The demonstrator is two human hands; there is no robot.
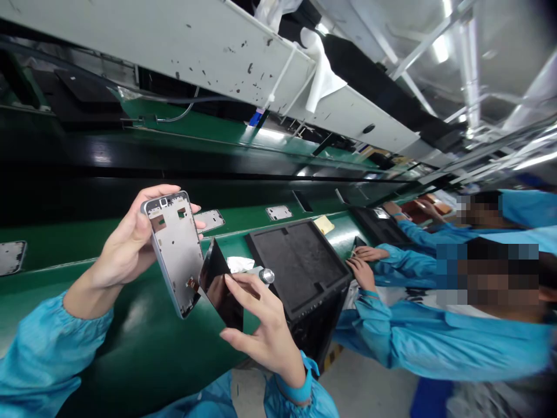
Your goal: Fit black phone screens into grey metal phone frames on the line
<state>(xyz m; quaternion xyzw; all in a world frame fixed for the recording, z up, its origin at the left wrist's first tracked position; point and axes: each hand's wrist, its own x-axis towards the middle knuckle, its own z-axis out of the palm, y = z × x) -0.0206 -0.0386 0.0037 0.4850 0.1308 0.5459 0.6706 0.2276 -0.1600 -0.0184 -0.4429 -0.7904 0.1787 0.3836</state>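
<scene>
My left hand (126, 244) grips a silver phone frame (176, 249) by its edges, tilted upright above the green bench. The inner side of the frame faces me, with cut-outs near its top. In my right hand (263, 316) is a dark, glossy phone screen (220, 284), held between thumb and fingers. The screen stands at an angle close to the frame's lower right edge. A small flex cable (191, 283) shows between the two parts; whether it joins them I cannot tell.
More phone frames (279, 212) lie along the green bench (130, 325). A black tray (300, 261) is right of my hands, with a yellow note (324, 224) at its edge. A silver-capped bottle (266, 276) stands before it. Co-workers in blue sleeves (404, 325) work at the right.
</scene>
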